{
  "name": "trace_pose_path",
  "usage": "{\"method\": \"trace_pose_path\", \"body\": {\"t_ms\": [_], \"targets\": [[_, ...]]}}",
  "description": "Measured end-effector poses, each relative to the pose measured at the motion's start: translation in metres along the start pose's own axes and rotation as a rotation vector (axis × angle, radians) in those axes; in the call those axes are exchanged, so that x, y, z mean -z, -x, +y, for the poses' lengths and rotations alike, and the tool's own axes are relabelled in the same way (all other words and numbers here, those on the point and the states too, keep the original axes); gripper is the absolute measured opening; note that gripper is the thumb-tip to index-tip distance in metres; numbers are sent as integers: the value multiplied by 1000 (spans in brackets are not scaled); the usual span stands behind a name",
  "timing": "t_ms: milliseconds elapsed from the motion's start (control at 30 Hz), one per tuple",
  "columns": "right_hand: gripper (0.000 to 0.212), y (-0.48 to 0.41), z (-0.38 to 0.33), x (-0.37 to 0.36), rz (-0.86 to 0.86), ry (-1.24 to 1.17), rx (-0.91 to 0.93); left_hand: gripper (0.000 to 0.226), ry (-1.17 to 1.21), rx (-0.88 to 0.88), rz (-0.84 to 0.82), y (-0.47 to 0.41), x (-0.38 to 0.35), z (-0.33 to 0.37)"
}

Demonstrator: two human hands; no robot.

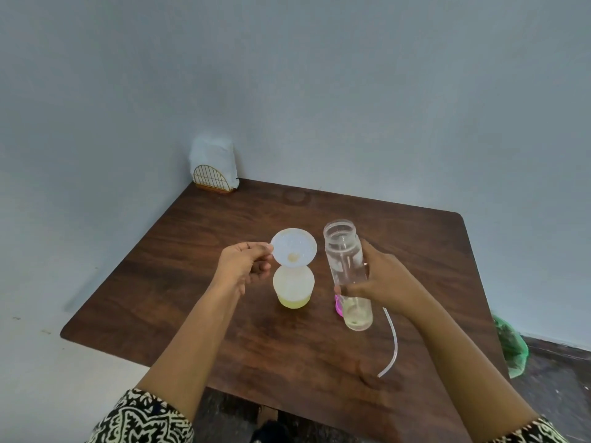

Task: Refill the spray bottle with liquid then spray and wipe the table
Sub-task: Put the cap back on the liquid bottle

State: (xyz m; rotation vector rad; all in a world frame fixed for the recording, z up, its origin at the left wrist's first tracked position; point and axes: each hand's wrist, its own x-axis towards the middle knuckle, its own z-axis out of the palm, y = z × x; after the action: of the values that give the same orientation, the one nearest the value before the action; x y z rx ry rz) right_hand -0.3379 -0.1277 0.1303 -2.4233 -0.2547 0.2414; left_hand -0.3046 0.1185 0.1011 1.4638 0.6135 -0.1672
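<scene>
The left hand (243,266) pinches the translucent white plastic funnel (294,251) by its rim. The right hand (383,279) wraps the tall clear plastic bottle (343,251), which looks light and probably slippery, best gripped mid-body.

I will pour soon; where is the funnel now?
In the head view, the left hand holds the funnel by its rim, directly over the small bottle, left of the clear bottle.

table (399,238) dark wood | far corner: napkin holder (213,174) | centre: frosted bottle (293,289) | right: tube (396,342)
</scene>
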Motion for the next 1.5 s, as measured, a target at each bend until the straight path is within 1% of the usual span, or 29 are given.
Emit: {"method": "trace_pose_path", "body": {"t_ms": [133,233,300,333,367,400,433,467,500,567,633,667,700,767,900,967,1000,1100,1133,1167,1200,1267,1333,1367,1400,1433,1500], "targets": [[65,-4,-25,22,43,-160,84,16,-36,8,-15,5,0,4],[63,-11,-41,36,44,-285,124,21,-42,24,-32,8,1,6],[64,-17,-53,43,47,-324,152,29,-93,-35,38,9,3,8],[64,-20,-59,46,46,-335,169,34,-178,-112,108,11,5,9],[63,-24,-67,49,48,-342,193,39,-285,-226,189,13,7,12],[61,-27,-75,53,52,-349,216,44,-371,-364,249,18,10,17],[59,-33,-83,57,59,-352,237,50,-400,-507,267,24,12,24],[60,-39,-92,61,69,-351,259,56,-386,-620,223,30,13,35],[62,-46,-100,64,83,-340,273,63,-358,-692,130,36,13,47],[63,-62,-117,69,114,-306,295,76,-359,-765,-66,46,10,71],[60,-78,-133,70,137,-289,315,82,-389,-788,-171,49,4,93],[58,-86,-140,70,142,-289,317,84,-386,-790,-186,47,1,103],[57,-94,-147,71,144,-291,318,83,-372,-801,-173,45,-2,112],[58,-108,-161,70,148,-298,320,78,-353,-834,-94,37,-5,129],[56,-133,-178,64,143,-319,331,48,-322,-878,50,20,-5,153],[53,-144,-181,61,127,-340,314,44,-314,-865,73,10,-1,159],[55,-150,-181,59,113,-347,299,46,-313,-847,77,3,1,161],[77,-160,-177,56,71,-357,251,53,-286,-793,110,-13,6,165],[79,-162,-174,58,76,-351,235,55,-280,-782,121,-17,8,167],[75,-162,-169,59,93,-347,220,58,-276,-774,123,-20,10,169],[67,-162,-161,61,119,-347,206,61,-276,-765,121,-24,12,171],[43,-158,-137,62,197,-329,172,64,-280,-757,121,-30,17,173],[22,-156,-97,56,274,-195,108,65,-288,-757,124,-37,21,174],[18,-156,-75,50,262,-74,58,66,-294,-755,122,-40,22,173],[19,-156,-52,41,194,64,0,66,-302,-751,118,-43,24,171],[20,-154,-28,31,85,187,-66,67,-310,-745,111,-46,24,169],[27,-147,10,9,-158,354,-178,67,-317,-729,98,-52,24,161]]}}
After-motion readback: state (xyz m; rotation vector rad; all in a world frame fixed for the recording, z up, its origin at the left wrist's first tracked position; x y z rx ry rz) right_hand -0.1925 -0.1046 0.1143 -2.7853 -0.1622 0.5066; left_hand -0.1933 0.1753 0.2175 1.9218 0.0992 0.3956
